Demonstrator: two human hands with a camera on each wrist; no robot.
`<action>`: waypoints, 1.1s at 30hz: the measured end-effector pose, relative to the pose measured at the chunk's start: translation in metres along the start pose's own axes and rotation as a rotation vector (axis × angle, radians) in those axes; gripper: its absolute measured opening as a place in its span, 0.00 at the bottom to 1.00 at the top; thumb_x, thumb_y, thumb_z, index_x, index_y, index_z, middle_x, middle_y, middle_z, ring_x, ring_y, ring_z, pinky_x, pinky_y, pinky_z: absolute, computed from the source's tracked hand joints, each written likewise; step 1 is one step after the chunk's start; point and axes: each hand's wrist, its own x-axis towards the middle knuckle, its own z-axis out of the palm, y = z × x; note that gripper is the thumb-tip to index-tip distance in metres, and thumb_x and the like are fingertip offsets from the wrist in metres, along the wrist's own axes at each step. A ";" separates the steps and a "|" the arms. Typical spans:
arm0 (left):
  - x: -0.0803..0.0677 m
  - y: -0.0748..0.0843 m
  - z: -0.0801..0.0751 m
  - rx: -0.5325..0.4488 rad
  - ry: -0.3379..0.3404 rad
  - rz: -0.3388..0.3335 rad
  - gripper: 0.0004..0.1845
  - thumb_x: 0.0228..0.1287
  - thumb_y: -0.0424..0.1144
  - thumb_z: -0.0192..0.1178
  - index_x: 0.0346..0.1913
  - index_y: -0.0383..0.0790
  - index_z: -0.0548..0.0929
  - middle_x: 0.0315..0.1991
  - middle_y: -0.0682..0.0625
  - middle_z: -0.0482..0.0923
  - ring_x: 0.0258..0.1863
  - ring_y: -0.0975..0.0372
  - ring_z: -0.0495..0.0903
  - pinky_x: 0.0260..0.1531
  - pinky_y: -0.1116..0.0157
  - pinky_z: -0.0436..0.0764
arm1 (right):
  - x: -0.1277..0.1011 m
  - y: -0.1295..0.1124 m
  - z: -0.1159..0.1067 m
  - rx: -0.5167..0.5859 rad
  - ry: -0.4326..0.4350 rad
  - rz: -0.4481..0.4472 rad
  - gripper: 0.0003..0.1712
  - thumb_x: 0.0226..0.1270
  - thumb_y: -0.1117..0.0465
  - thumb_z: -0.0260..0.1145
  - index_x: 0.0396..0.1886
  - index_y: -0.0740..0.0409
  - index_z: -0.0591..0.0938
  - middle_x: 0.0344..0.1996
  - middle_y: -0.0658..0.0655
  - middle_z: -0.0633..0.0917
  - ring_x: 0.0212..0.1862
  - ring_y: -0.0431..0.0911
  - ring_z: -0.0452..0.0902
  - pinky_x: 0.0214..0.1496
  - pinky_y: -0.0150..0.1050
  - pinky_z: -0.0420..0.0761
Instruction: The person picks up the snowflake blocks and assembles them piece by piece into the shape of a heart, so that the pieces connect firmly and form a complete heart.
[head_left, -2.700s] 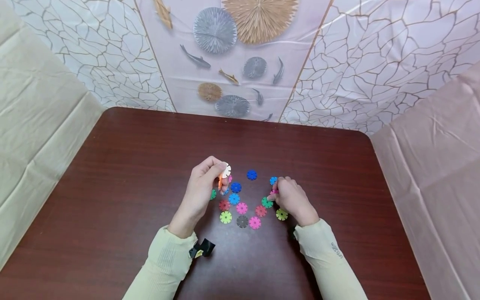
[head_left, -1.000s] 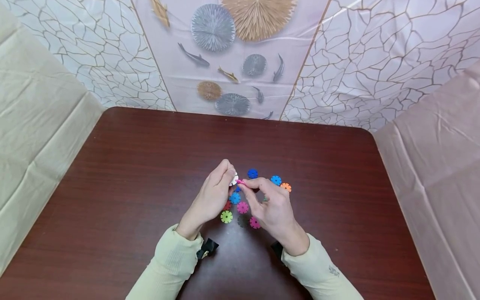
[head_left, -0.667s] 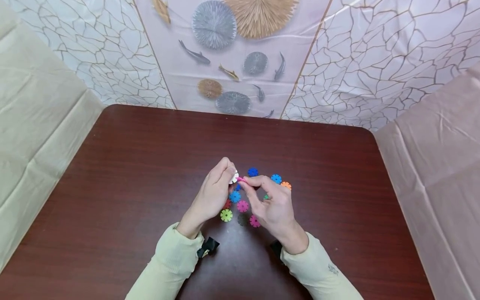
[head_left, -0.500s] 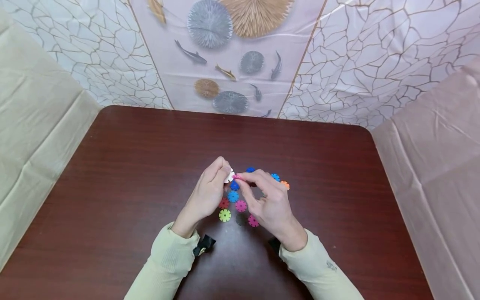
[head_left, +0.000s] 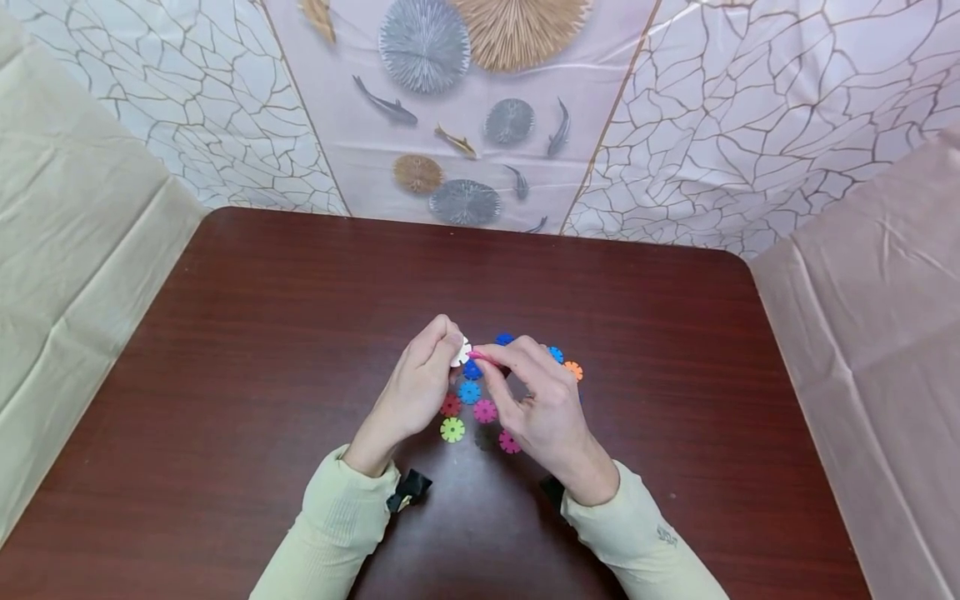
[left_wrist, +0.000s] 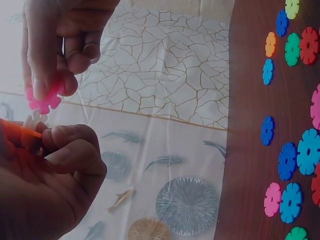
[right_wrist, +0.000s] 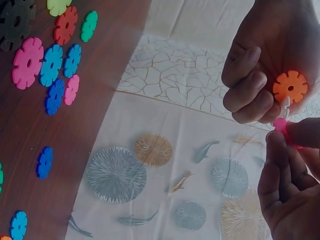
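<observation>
Pink notched disc (left_wrist: pixel 44 100) | touching white disc (head_left: pixel 460 352) | hands pinch both

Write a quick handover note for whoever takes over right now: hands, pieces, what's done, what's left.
Left hand: grip on a small cluster with a white disc and an orange disc.
Right hand: pinching a pink disc against the white one.
Done: white and orange look joined.
Left: pink not clearly seated; loose discs remain on the table beneath the hands.
</observation>
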 end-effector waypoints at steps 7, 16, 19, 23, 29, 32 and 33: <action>-0.001 0.001 0.000 0.006 0.008 0.001 0.12 0.76 0.40 0.44 0.31 0.43 0.70 0.21 0.44 0.68 0.20 0.53 0.69 0.20 0.64 0.70 | -0.003 0.003 -0.002 -0.004 0.008 -0.019 0.13 0.66 0.58 0.68 0.46 0.61 0.85 0.28 0.50 0.79 0.27 0.39 0.70 0.23 0.24 0.71; -0.002 0.004 0.000 0.023 0.024 0.022 0.12 0.76 0.40 0.43 0.32 0.43 0.69 0.19 0.45 0.67 0.18 0.55 0.67 0.18 0.64 0.69 | -0.004 0.001 -0.004 0.004 -0.003 0.003 0.14 0.62 0.61 0.70 0.48 0.59 0.85 0.29 0.51 0.80 0.29 0.39 0.70 0.24 0.23 0.71; -0.003 0.004 0.003 0.030 -0.004 0.023 0.11 0.76 0.40 0.44 0.32 0.43 0.69 0.19 0.45 0.66 0.17 0.55 0.66 0.17 0.64 0.67 | -0.005 0.001 -0.004 -0.004 -0.005 0.002 0.15 0.61 0.62 0.71 0.47 0.61 0.86 0.29 0.51 0.80 0.28 0.39 0.70 0.24 0.23 0.70; -0.002 0.004 0.008 0.052 -0.011 0.045 0.11 0.76 0.38 0.43 0.31 0.43 0.68 0.20 0.46 0.65 0.19 0.56 0.66 0.19 0.65 0.65 | -0.005 0.001 -0.003 -0.015 0.023 -0.036 0.14 0.62 0.62 0.71 0.46 0.62 0.86 0.27 0.51 0.80 0.26 0.40 0.69 0.21 0.25 0.68; -0.002 0.006 0.014 -0.024 -0.023 0.051 0.13 0.76 0.37 0.42 0.29 0.41 0.66 0.20 0.45 0.64 0.20 0.57 0.64 0.21 0.67 0.64 | -0.004 0.002 -0.003 0.021 0.070 -0.077 0.13 0.62 0.60 0.70 0.43 0.64 0.87 0.25 0.52 0.82 0.23 0.38 0.69 0.19 0.23 0.64; -0.003 0.004 0.016 0.029 0.003 0.064 0.13 0.76 0.37 0.42 0.29 0.42 0.65 0.21 0.47 0.64 0.21 0.59 0.64 0.21 0.66 0.64 | -0.005 0.002 -0.002 0.058 0.094 -0.073 0.14 0.60 0.61 0.72 0.42 0.65 0.87 0.25 0.53 0.83 0.22 0.38 0.70 0.19 0.22 0.65; -0.003 0.004 0.016 0.050 0.010 0.069 0.12 0.76 0.37 0.42 0.30 0.43 0.65 0.22 0.48 0.64 0.21 0.59 0.64 0.22 0.66 0.64 | -0.006 0.002 -0.002 0.069 0.104 -0.072 0.14 0.59 0.61 0.72 0.42 0.65 0.87 0.25 0.53 0.84 0.21 0.38 0.70 0.19 0.22 0.65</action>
